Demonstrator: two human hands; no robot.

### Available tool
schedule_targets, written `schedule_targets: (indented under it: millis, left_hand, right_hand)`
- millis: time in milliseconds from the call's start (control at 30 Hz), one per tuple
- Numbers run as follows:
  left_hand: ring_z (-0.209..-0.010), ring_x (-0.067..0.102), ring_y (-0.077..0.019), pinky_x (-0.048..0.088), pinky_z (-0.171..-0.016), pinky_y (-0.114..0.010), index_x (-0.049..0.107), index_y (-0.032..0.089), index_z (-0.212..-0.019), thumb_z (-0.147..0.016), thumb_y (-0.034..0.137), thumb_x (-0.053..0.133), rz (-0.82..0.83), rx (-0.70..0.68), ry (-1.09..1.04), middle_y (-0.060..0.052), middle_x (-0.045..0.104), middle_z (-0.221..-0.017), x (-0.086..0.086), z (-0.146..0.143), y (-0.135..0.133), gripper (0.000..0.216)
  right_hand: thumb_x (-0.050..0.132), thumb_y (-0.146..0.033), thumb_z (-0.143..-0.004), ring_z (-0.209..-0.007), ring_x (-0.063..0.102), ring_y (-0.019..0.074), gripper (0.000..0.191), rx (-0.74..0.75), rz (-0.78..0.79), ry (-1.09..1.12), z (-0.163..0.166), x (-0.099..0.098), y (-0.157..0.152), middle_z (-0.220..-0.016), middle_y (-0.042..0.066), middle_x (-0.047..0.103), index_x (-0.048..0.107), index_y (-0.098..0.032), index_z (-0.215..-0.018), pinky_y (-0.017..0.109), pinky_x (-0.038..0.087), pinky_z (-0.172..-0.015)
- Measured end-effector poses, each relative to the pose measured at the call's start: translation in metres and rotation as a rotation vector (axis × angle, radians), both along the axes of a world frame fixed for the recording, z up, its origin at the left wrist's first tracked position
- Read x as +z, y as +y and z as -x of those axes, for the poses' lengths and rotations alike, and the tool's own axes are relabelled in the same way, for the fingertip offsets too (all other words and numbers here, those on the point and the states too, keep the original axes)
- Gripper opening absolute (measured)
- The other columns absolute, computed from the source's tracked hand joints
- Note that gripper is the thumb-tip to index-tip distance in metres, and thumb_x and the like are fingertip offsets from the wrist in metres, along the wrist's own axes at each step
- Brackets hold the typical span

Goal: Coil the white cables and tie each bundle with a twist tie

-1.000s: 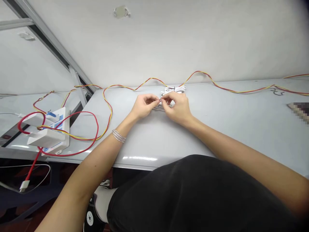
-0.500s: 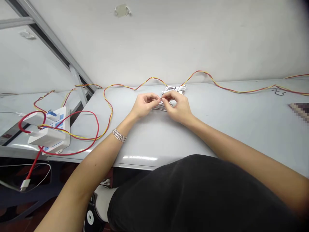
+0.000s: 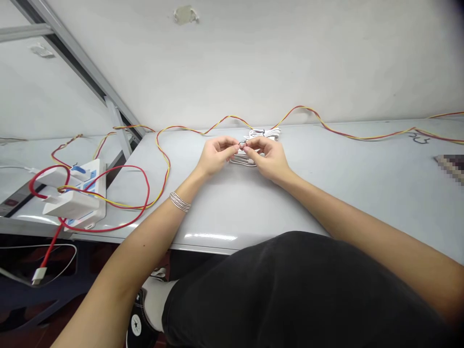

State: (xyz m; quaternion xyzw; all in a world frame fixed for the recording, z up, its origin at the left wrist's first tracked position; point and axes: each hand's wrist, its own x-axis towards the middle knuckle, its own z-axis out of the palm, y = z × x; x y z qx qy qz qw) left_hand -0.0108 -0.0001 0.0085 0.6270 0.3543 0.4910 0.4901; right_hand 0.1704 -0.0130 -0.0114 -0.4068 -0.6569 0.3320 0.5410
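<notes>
A thin black twist tie [image 3: 242, 142] is bent into a small arch between my two hands. My left hand [image 3: 218, 155] pinches one end of it between thumb and forefinger. At the other end, the thumb and forefinger of my right hand [image 3: 267, 157] are pressed together on it. Just under and behind the fingertips lies a coiled white cable [image 3: 243, 160], partly covered by my hands. Behind my right hand, another white cable bundle [image 3: 266, 133] has a dark tie around its middle.
A twisted red and yellow wire [image 3: 170, 127] runs along the wall edge of the grey table [image 3: 206, 212]. On the left, a white power strip [image 3: 94, 212] holds white chargers [image 3: 70, 205] and a looping red cable [image 3: 148, 186]. Loose black ties [image 3: 418, 138] lie at the right.
My fingertips have moved slightly apart, and the black twist tie now shows as an arch between them. The cables on the table stay where they were.
</notes>
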Motion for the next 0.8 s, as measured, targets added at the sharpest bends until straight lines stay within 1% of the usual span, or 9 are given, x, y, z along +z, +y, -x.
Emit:
schedule_targets:
  millis: [167, 267, 433, 600, 800]
  left_hand:
    - [-0.058, 0.054, -0.0097, 0.045, -0.058, -0.025, 0.068, 0.014, -0.076, -0.077, 0.026, 0.086, 0.051, -0.008, 0.016, -0.001, 0.064, -0.068, 0.0008, -0.0010, -0.0007, 0.021]
    - [-0.058, 0.056, -0.0097, 0.045, -0.058, -0.024, 0.068, 0.014, -0.077, -0.079, 0.024, 0.084, 0.067, -0.021, 0.000, -0.001, 0.065, -0.068, 0.0002, -0.0006, -0.0001, 0.019]
    - [-0.056, 0.055, -0.0098, 0.045, -0.057, -0.025, 0.068, 0.015, -0.077, -0.076, 0.028, 0.086, 0.068, -0.034, -0.014, -0.001, 0.065, -0.067, -0.0013, -0.0001, 0.0011, 0.021]
    - [-0.055, 0.056, -0.0098, 0.042, -0.054, -0.025, 0.068, 0.016, -0.079, -0.078, 0.031, 0.085, 0.071, 0.000, -0.031, -0.001, 0.064, -0.067, -0.0022, -0.0004, 0.0019, 0.023]
    - [-0.056, 0.057, -0.0107, 0.044, -0.054, -0.026, 0.067, 0.017, -0.080, -0.077, 0.037, 0.086, 0.026, 0.025, -0.036, -0.001, 0.066, -0.069, -0.0039, 0.0014, 0.0040, 0.028]
  right_hand:
    - [0.074, -0.043, -0.082, -0.092, 0.069, 0.0227, 0.021, 0.045, 0.040, 0.083, -0.0003, 0.0021, -0.0005, -0.093, 0.007, 0.074, 0.069, -0.022, -0.084, 0.040, 0.053, -0.085]
    - [0.075, -0.044, -0.082, -0.089, 0.069, 0.0218, 0.023, 0.065, 0.053, 0.127, -0.0004, 0.0031, -0.0008, -0.091, 0.006, 0.073, 0.069, -0.022, -0.086, 0.041, 0.053, -0.086]
    - [0.077, -0.048, -0.081, -0.081, 0.065, 0.0192, 0.028, 0.090, 0.062, 0.161, -0.0003, 0.0038, 0.0002, -0.084, 0.003, 0.069, 0.068, -0.023, -0.086, 0.038, 0.053, -0.082]
    - [0.078, -0.055, -0.080, -0.080, 0.063, 0.0195, 0.034, 0.128, 0.078, 0.153, -0.0003, 0.0052, 0.0022, -0.083, 0.003, 0.067, 0.067, -0.024, -0.087, 0.040, 0.053, -0.082]
    - [0.081, -0.057, -0.077, -0.088, 0.067, 0.0221, 0.039, 0.175, 0.118, 0.122, -0.0013, 0.0085, -0.0003, -0.096, 0.007, 0.074, 0.071, -0.023, -0.092, 0.043, 0.054, -0.088]
